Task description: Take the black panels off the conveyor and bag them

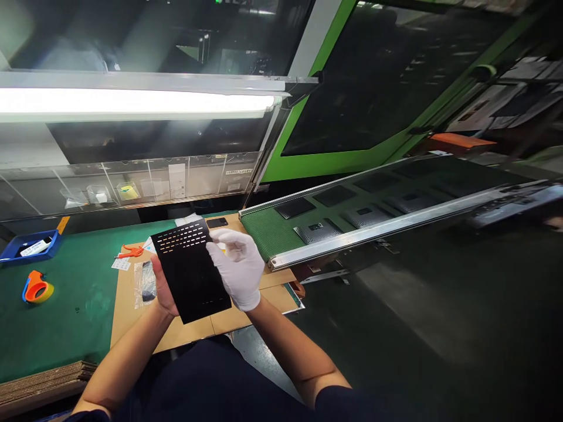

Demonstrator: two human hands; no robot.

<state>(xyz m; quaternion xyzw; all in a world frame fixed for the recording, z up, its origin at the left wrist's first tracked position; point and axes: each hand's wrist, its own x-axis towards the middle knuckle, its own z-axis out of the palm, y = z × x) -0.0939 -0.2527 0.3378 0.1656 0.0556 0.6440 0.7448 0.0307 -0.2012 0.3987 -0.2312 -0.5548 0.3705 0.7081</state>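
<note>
A flat black panel (pixel 197 278) with rows of small slots near its top is held up over the cardboard sheet (pixel 125 310). My left hand (pixel 162 287), bare, grips the panel's left edge; most of its fingers are hidden behind the panel. My right hand (pixel 240 266) wears a white glove and is closed on the right edge, its thumb near the slots. Behind the panel lie a dark phone (pixel 217 223) and an orange tool (pixel 131 251). A clear bag with a dark item (pixel 148 281) lies left of my left hand.
A green conveyor belt (pixel 260 234) with a metal rail runs to the upper right, carrying several dark panels (pixel 319 231). At left are a tape dispenser (pixel 37 288), a blue tray (pixel 53 249) and stacked cardboard (pixel 46 384). A bright lamp (pixel 136 104) hangs across the back.
</note>
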